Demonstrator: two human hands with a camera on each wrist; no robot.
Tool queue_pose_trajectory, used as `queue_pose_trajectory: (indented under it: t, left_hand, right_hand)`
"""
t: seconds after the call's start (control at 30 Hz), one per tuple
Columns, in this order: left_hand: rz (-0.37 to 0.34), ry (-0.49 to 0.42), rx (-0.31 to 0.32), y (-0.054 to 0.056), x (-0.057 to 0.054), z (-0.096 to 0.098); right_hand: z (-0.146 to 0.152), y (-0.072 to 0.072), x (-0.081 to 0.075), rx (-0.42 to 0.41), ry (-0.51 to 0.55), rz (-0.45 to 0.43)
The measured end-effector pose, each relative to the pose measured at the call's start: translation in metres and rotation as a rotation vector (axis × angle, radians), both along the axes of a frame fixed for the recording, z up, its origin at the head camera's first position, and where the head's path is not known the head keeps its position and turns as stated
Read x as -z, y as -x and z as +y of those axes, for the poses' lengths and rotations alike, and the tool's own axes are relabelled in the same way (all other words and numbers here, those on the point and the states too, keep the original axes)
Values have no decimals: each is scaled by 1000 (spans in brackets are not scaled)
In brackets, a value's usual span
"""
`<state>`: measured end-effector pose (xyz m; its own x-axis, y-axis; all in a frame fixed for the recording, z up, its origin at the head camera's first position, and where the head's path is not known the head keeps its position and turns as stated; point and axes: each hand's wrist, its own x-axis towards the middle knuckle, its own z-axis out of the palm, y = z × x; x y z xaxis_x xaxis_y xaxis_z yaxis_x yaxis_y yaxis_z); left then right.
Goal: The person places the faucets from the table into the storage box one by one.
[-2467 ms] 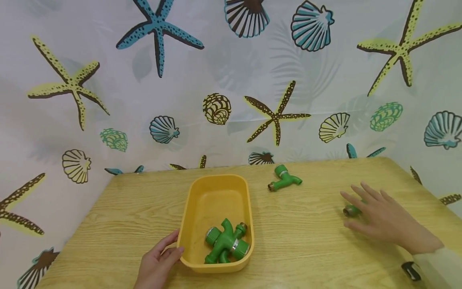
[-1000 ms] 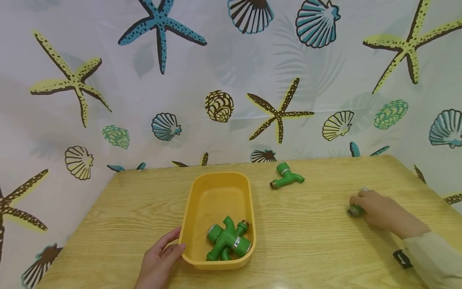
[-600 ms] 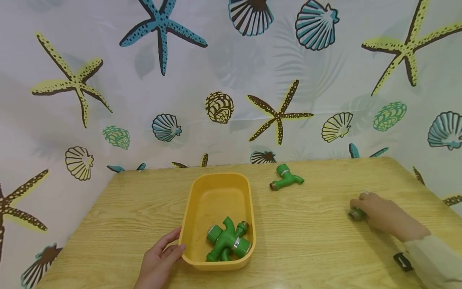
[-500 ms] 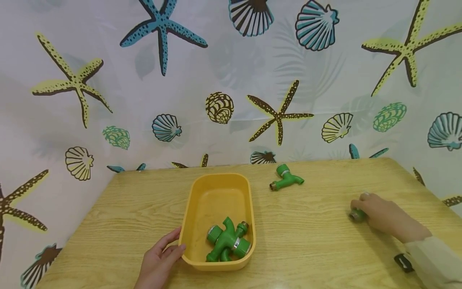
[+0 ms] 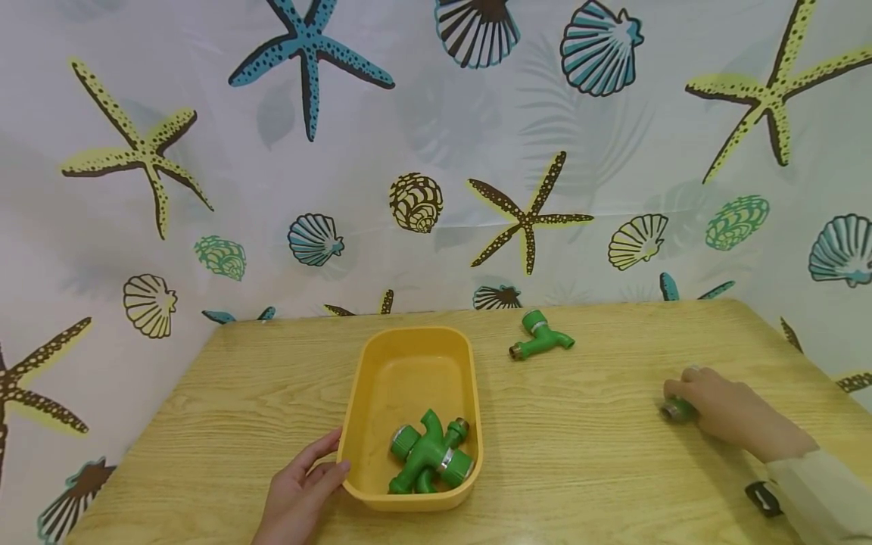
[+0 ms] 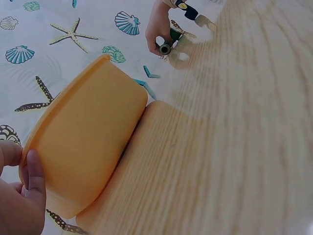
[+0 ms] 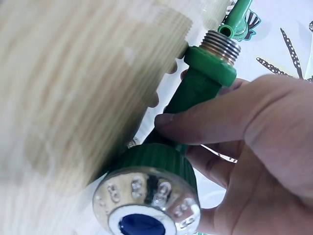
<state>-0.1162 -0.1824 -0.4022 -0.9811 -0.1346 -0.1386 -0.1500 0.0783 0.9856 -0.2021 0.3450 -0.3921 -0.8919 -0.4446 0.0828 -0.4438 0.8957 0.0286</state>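
Observation:
My right hand grips a green tap at the right side of the table, thumb across its body and fingers behind. In the right wrist view its brass threaded end points up and away; the chrome-rimmed knob with a blue centre faces the camera. My left hand holds the near left corner of a yellow plastic tub, thumb against the wall below the rim. Inside the tub's near end lie green taps, heaped over each other. Another green tap lies behind the tub to the right.
The wood-grain table runs back to a white cloth printed with starfish and shells, which also hangs at both sides. A black band shows at the right sleeve.
My right hand was spread over the tap on the right; its fingers have since closed round it. Over the last half second it has barely moved. The left hand stays at the tub.

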Motion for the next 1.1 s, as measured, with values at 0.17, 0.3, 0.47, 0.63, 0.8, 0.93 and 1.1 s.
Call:
queue_pose_trajectory:
  t: [0.17, 0.3, 0.47, 0.63, 0.8, 0.93, 1.1]
  left_hand:
    - [-2, -9, 1, 0, 0, 0]
    - [0, -7, 3, 0, 0, 0]
    - [-4, -2, 4, 0, 0, -1]
    - [-8, -1, 4, 0, 0, -1]
    - [-6, 4, -2, 0, 0, -1]
    - [4, -3, -1, 0, 0, 0]
    - [0, -14, -1, 0, 0, 0]
  right_hand:
    - [0, -1, 0, -7, 4, 11]
    - [1, -2, 0, -18, 12, 15]
    - [3, -1, 1, -21, 20, 11]
    - [4, -1, 2, -23, 26, 12]
    - [4, -2, 2, -26, 33, 6]
    - [4, -2, 1, -26, 37, -5]
    - [3, -3, 2, -37, 36, 11]
